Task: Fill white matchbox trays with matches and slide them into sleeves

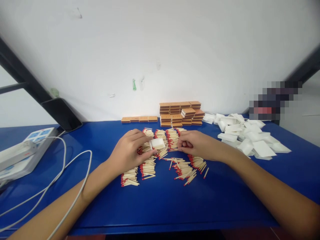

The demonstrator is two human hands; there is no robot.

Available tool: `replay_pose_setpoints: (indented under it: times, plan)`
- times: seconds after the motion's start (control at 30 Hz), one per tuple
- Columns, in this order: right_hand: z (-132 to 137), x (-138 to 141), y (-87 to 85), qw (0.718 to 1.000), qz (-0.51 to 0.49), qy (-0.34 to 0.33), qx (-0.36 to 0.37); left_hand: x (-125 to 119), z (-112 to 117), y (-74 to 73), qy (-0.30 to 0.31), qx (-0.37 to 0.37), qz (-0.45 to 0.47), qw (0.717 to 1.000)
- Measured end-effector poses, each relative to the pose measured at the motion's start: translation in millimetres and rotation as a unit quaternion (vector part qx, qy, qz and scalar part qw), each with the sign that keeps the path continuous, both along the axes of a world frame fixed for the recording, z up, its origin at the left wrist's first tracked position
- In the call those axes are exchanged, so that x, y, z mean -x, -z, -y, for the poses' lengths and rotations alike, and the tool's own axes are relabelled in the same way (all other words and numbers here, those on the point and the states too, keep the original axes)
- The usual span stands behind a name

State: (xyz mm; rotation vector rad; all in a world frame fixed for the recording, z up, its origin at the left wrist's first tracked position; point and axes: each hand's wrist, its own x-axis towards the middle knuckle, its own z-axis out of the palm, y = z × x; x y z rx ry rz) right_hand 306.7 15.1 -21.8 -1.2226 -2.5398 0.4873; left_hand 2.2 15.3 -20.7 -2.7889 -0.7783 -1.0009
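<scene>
My left hand (pixel 132 146) is closed on a small white matchbox tray (pixel 158 143), gripping it between thumb and fingers. A few matches seem to lie inside the tray. My right hand (pixel 191 143) is to the right of it, fingers curled in a pinch over the matches; what they hold, if anything, cannot be made out. Rows of red-headed matches (pixel 172 140) spread beneath and between both hands. Closer to me are a looser pile of matches (pixel 183 169) and another bunch (pixel 198 162). More matches (pixel 129 176) lie below my left wrist.
Orange matchboxes (pixel 171 115) are stacked against the wall, with a low row of matchboxes (pixel 139 119) to their left. White trays (pixel 246 133) are heaped at the right. At the left are a power strip (pixel 32 146), a white cable (pixel 65 150) and a dark phone-like slab (pixel 62 113).
</scene>
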Motion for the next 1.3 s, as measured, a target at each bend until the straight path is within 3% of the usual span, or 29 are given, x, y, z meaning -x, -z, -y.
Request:
replay_pose_setpoints:
  times: [1.3]
  plan:
    - [12.4, 1.2, -7.9, 0.998, 0.029, 0.002, 0.057, 0.7, 0.2, 2.4, -0.008, 0.013, -0.017, 1.0]
